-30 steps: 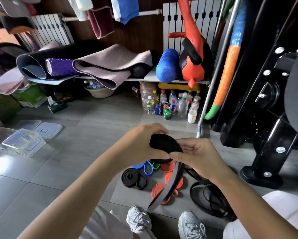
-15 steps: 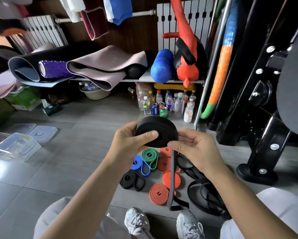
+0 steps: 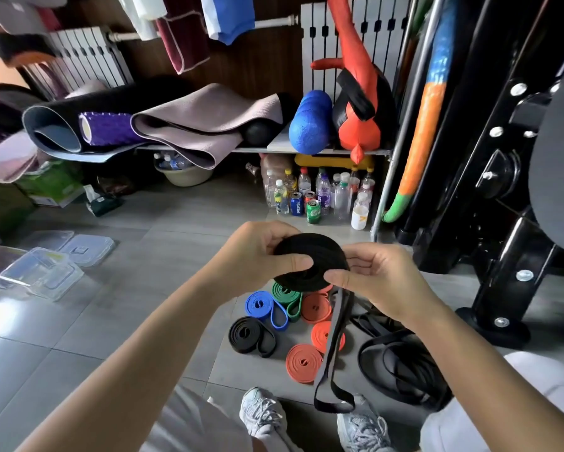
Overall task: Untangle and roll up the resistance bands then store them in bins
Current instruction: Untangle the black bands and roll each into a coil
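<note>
Both the left hand and right hand pinched the coiled black rubber resistance band; its dangling tail wanted winding tautly.

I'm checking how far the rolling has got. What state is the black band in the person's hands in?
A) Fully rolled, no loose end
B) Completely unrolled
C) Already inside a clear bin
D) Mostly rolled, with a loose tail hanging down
D: the left hand and right hand grip the black roll, while a loose tail hangs from it toward the floor.
</note>
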